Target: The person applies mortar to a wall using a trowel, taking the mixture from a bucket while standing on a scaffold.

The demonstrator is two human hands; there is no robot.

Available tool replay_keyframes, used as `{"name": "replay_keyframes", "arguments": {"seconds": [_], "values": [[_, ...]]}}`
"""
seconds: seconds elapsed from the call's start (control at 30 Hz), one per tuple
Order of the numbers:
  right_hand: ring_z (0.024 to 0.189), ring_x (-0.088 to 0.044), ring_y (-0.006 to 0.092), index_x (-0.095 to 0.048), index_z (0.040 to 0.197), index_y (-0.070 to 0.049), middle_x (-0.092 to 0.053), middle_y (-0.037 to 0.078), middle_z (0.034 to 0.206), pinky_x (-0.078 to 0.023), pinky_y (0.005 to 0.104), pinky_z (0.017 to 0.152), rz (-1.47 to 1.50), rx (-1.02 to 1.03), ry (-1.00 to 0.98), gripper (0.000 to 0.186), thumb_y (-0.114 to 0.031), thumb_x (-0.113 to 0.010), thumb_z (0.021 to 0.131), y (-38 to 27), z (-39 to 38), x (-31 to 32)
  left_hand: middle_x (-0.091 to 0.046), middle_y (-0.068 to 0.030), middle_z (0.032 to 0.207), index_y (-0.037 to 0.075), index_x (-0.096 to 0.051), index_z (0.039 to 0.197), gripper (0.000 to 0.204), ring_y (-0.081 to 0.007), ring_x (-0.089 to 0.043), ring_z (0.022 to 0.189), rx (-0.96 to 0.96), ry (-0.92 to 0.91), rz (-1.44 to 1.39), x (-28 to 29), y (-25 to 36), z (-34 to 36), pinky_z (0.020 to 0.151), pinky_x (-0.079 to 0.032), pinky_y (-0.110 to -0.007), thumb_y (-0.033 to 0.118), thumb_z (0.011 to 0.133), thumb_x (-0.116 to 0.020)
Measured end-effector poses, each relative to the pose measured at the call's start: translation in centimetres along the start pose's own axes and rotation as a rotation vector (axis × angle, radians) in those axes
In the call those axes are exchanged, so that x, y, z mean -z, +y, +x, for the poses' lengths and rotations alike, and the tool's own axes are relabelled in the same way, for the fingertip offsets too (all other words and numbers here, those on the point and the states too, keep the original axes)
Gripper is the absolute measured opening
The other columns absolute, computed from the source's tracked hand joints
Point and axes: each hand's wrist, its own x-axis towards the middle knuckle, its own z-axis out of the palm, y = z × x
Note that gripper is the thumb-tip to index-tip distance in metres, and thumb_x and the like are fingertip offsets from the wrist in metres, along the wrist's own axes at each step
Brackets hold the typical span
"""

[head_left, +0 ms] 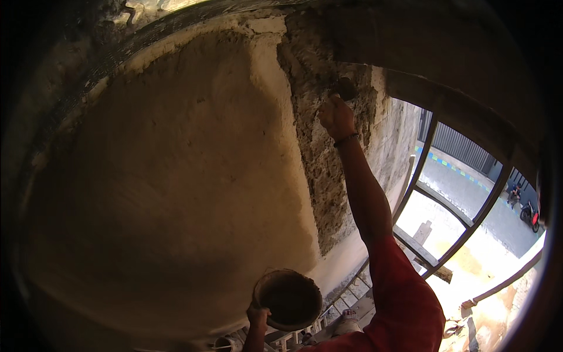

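Observation:
My right hand (pixel 337 119) is raised high against the wall, its fingers closed round the handle of a tool that looks like a trowel (pixel 346 89). Its dark, rounded head lies over the rough strip of bare wall (pixel 319 158), and shadow hides its exact shape. Low down, my left hand (pixel 258 317) grips the left rim of a round bucket (pixel 316 300), tilted so that its mouth faces me. Dark grey material shows inside it, like mortar. To the left of the rough strip spreads a wide face of smooth brown plaster (pixel 176 176) with a paler edge band (pixel 275 100).
A wooden frame (pixel 423 146) with open bays stands at the right. Beyond it are a sunlit street, a seated person (pixel 514 195) and a parked motorcycle (pixel 529 216). Below me are slatted wooden pieces (pixel 352 293) and another pail (pixel 226 344). A dark beam crosses overhead.

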Motion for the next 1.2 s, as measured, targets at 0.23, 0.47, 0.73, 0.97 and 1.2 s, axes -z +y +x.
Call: {"name": "replay_keyframes", "arguments": {"seconds": [0.23,0.47,0.73,0.97,1.2], "values": [[0.067,-0.061,0.0228,-0.054,0.099,-0.004,-0.057,0.011,0.085,-0.052,0.0331,0.053,-0.304,0.382,-0.053,0.014,-0.017,-0.055,0.092,2.2,3.4,-4.8,-0.061,-0.0102,0.104,-0.004,-0.057,0.111,0.063,-0.0253,-0.059,0.087,0.027,0.097,0.04,2.0,-1.4,0.2,0.067,-0.049,-0.035,-0.011,0.048,-0.059],[0.069,-0.063,0.0255,-0.047,0.103,0.002,-0.057,0.013,0.087,-0.056,0.0362,0.055,-0.463,0.672,-0.12,0.024,-0.014,-0.06,0.089,1.6,11.3,-6.5,-0.064,-0.0104,0.097,-0.003,-0.06,0.106,0.059,-0.027,-0.061,0.085,-0.066,0.121,0.138,1.7,-0.7,-0.8,0.069,-0.05,-0.037,-0.01,0.048,-0.06],[0.061,-0.062,0.0267,-0.045,0.103,0.002,-0.057,0.015,0.078,-0.053,0.0379,0.047,-0.147,0.394,-0.004,0.021,-0.012,-0.055,0.091,-0.9,9.6,-10.0,-0.065,-0.0093,0.097,-0.005,-0.06,0.108,0.061,-0.0252,-0.061,0.084,-0.019,0.162,0.081,1.4,0.2,-1.8,0.07,-0.05,-0.035,-0.011,0.048,-0.059],[0.065,-0.059,0.0237,-0.045,0.104,-0.001,-0.055,0.014,0.083,-0.052,0.0346,0.051,0.145,0.148,-0.129,0.019,-0.015,-0.05,0.094,-3.2,-0.4,-15.3,-0.064,-0.0101,0.101,-0.004,-0.059,0.11,0.064,-0.0263,-0.061,0.089,0.029,0.155,0.041,2.9,-1.6,-0.5,0.072,-0.05,-0.035,-0.012,0.047,-0.059],[0.071,-0.054,0.0214,-0.044,0.102,-0.004,-0.051,0.011,0.081,-0.051,0.0331,0.054,0.553,0.077,-0.243,0.017,-0.018,-0.047,0.092,-4.5,-4.8,-13.6,-0.064,-0.0106,0.102,-0.003,-0.059,0.11,0.065,-0.0263,-0.061,0.089,-0.009,0.074,0.017,3.5,-3.5,0.3,0.07,-0.05,-0.035,-0.012,0.046,-0.059]]}}
